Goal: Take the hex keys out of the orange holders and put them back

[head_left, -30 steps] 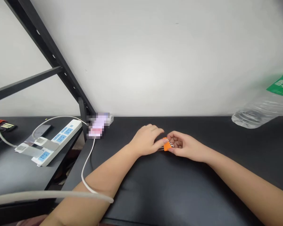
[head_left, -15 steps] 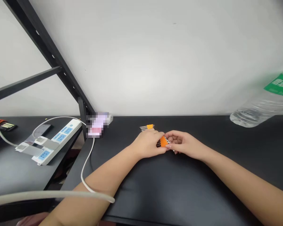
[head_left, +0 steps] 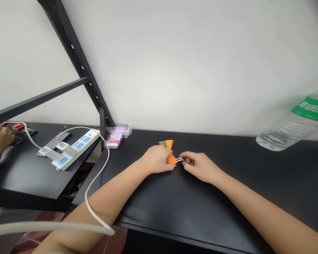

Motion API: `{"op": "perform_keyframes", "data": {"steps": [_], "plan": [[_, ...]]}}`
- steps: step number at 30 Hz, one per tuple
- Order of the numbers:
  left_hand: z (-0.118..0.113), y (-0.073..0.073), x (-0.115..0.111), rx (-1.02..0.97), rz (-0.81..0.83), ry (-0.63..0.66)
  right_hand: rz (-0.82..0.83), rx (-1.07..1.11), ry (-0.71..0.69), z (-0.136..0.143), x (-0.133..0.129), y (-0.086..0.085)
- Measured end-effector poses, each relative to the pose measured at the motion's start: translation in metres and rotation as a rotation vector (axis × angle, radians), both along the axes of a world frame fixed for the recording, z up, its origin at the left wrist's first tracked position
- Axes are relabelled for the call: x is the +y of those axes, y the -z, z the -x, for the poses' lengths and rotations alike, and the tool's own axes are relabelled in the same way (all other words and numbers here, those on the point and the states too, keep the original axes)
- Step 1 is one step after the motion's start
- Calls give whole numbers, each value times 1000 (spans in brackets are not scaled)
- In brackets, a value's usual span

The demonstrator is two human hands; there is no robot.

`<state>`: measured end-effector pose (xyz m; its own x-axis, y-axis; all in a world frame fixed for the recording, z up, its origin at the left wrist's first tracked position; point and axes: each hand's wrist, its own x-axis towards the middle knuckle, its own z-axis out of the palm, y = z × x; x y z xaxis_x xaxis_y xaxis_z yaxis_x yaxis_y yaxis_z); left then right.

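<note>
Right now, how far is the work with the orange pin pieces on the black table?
One orange pin strip already lies apart near the wall. A second orange strip is in hand: left hand holds it, right hand grips its pins. No further loose strips show.

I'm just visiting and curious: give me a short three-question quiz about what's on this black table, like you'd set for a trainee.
1. True or false: the left hand and right hand both touch the small orange holder with metal pins.
2. Where does the second orange pin holder lie? A) under the clear plastic bottle with a green label B) on the black table just beyond the left hand C) on the white power strip with blue sockets
3. Fill in: a white ______ drapes over the left forearm.

Key: 1 true; 2 B; 3 cable.
</note>
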<state>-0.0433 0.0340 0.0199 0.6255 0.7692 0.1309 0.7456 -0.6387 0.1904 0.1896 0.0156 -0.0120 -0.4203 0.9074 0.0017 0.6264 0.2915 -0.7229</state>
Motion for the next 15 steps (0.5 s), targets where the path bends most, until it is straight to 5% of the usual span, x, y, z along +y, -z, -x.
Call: {"op": "perform_keyframes", "data": {"steps": [9, 15], "plan": [[14, 11, 9, -148, -7, 87, -31, 96, -8, 10, -5, -5], [21, 17, 18, -221, 8, -10, 42, 118, 191, -23, 11, -6]]}}
